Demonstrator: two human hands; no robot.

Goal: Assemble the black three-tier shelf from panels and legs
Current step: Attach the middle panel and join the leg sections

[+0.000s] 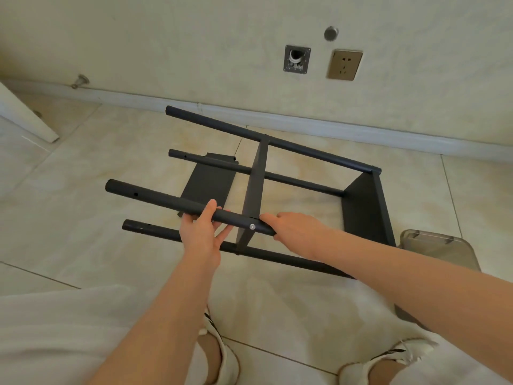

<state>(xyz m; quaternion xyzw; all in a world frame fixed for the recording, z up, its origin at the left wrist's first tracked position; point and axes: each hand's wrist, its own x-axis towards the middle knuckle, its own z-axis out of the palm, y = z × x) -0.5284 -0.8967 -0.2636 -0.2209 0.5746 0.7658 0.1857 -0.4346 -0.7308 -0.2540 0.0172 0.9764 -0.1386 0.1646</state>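
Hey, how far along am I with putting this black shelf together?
Roughly two-thirds. Done: the end panel and middle panel sit between four legs, the frame lying on its side. In hand: your left hand and right hand grip the near upper leg by a screw. Left: the loose third panel on the floor.

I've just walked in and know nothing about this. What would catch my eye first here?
A half-built black shelf frame lies on its side on the pale tiled floor, four legs pointing left. Both bare hands grip its nearest upper leg: the left hand mid-leg, the right hand beside a silver screw. A loose black panel lies flat on the floor under the legs.
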